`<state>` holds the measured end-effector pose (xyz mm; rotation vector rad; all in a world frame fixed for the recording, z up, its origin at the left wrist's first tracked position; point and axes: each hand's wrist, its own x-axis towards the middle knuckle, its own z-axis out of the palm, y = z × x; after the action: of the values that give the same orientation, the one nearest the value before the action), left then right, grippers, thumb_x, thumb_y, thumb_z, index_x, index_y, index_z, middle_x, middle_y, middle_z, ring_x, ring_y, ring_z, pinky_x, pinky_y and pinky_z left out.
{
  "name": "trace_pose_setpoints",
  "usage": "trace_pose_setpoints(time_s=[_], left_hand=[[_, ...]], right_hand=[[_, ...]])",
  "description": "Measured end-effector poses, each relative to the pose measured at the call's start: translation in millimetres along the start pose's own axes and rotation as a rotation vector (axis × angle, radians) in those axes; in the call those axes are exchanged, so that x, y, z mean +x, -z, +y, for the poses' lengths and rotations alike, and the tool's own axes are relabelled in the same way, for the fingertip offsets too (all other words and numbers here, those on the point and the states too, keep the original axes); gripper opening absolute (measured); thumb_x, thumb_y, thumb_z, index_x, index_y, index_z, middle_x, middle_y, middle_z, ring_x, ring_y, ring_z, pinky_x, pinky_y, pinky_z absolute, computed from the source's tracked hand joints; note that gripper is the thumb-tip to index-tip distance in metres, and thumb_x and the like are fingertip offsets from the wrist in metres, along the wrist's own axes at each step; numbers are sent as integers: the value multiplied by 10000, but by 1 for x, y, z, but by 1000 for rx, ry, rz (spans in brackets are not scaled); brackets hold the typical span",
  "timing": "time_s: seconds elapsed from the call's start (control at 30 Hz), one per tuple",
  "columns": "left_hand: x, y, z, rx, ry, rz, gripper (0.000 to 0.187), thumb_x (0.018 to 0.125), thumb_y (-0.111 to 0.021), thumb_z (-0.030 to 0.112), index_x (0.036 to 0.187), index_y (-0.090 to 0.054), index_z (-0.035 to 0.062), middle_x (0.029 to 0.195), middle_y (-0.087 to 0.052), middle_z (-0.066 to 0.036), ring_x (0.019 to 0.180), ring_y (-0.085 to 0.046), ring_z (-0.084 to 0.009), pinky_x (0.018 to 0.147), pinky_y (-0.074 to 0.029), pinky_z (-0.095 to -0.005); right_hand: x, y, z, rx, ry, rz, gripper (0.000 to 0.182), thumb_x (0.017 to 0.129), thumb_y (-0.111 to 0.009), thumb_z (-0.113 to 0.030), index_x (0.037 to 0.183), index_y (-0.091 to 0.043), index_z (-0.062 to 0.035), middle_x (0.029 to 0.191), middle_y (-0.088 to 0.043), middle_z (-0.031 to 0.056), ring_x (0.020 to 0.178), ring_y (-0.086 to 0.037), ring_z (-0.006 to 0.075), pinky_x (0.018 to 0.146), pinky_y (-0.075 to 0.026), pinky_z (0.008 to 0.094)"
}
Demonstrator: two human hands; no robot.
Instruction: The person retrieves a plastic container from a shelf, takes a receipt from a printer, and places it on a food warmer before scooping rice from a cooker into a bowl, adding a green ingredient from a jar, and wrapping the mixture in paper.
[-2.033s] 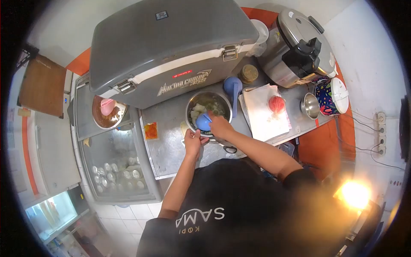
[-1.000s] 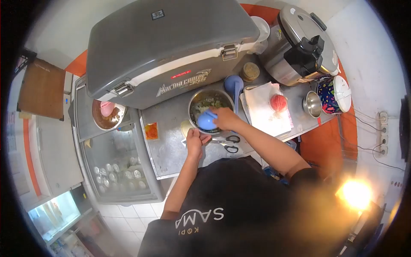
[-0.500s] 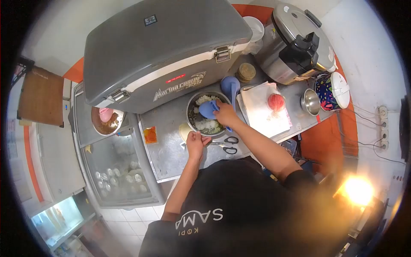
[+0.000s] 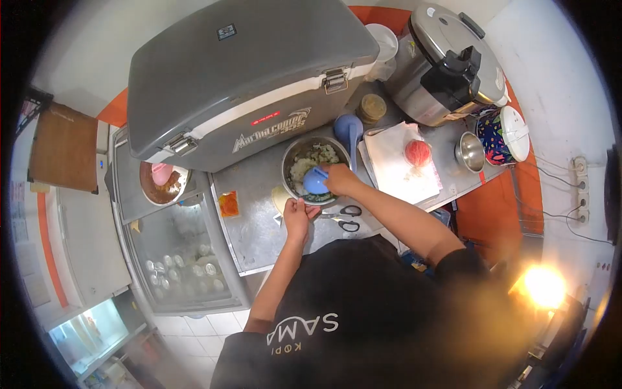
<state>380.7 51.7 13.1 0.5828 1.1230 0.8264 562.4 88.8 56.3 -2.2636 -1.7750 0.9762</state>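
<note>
A metal mixing bowl stands on the counter against the cooler, with white rice and bits of dark green in it. My right hand is closed around a blue rice scoop, whose head is down in the rice at the near side of the bowl. At the near left of the bowl, my left hand has its fingers closed at the rim. Black-handled scissors lie beside my left hand. A second blue ladle-like scoop rests just behind the bowl to the right.
Behind the bowl is a big grey cooler. A rice cooker, a jar, paper sheets with a red ball-shaped bundle, and a small metal bowl are rightward. Leftward sit an orange packet and another bowl.
The blue scoop has moved toward the near side of the bowl, and the rice and green bits are more mixed. My left hand stays at the rim.
</note>
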Motion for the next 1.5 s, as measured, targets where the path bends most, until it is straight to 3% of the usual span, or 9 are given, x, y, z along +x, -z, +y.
trace_pose_setpoints(time_s=[0.07,0.17,0.27,0.57,0.7,1.03,1.13,1.37,1.5], left_hand=[[-3,-4,0,-44,18,-3,162,1024,-431,136,912,-403,22,827,-569,-123,729,-664,-225,692,-613,-346],[-2,-7,5,-14,1,-10,161,1023,-428,131,911,-396,20,826,-572,-126,722,-665,-229,689,-614,-346],[0,-5,-1,-52,40,-6,164,1022,-429,127,905,-391,19,825,-572,-129,719,-665,-231,684,-614,-342],[-2,-13,-2,-27,-46,-67,118,979,-435,24,958,-318,21,909,-504,-133,741,-666,-247,693,-619,-341],[-3,-15,3,-49,-19,-36,127,986,-434,21,956,-310,22,904,-502,-138,769,-676,-270,699,-621,-349],[-6,-14,3,-79,35,-78,93,994,-416,15,968,-327,22,962,-569,-181,812,-681,-278,734,-615,-356],[-4,-16,5,-74,32,-74,91,993,-424,16,970,-336,22,970,-576,-185,831,-682,-282,745,-613,-359],[-11,-20,4,-107,62,-157,156,992,-432,25,1139,-388,-1,1021,-601,-173,892,-686,-275,764,-604,-328],[-5,-20,11,-133,167,-177,241,967,-454,51,1198,-410,-1,1043,-623,-151,894,-689,-268,760,-602,-318]], right_hand=[[13,-2,13,117,9,255,556,793,-647,-204,1306,-540,-19,1077,-639,275,989,-643,387,896,-496,455],[-25,58,-25,72,-43,-90,536,795,-650,-209,1278,-550,-2,1016,-651,276,952,-643,413,863,-504,469],[1,0,11,65,-29,-152,529,791,-651,-206,1262,-552,13,992,-655,274,925,-641,429,841,-511,471],[6,-21,-18,397,-287,587,504,799,-635,-185,1237,-496,21,898,-646,306,867,-644,448,794,-507,508],[17,-24,-31,227,44,74,662,783,-595,-144,1403,-396,-25,942,-653,293,876,-653,428,817,-519,492],[8,8,-13,102,-52,144,633,769,-556,-95,1396,-470,-97,1062,-644,271,983,-641,398,880,-513,452],[-17,14,-23,-45,83,-86,620,769,-577,-102,1380,-479,-70,1023,-652,271,946,-648,394,865,-514,453],[-1,8,-6,145,-22,208,686,743,-601,-96,1391,-415,29,992,-651,286,915,-649,419,808,-522,453],[-14,15,-25,377,-361,398,732,730,-592,-61,1413,-352,54,1000,-623,337,923,-633,456,801,-513,473]])
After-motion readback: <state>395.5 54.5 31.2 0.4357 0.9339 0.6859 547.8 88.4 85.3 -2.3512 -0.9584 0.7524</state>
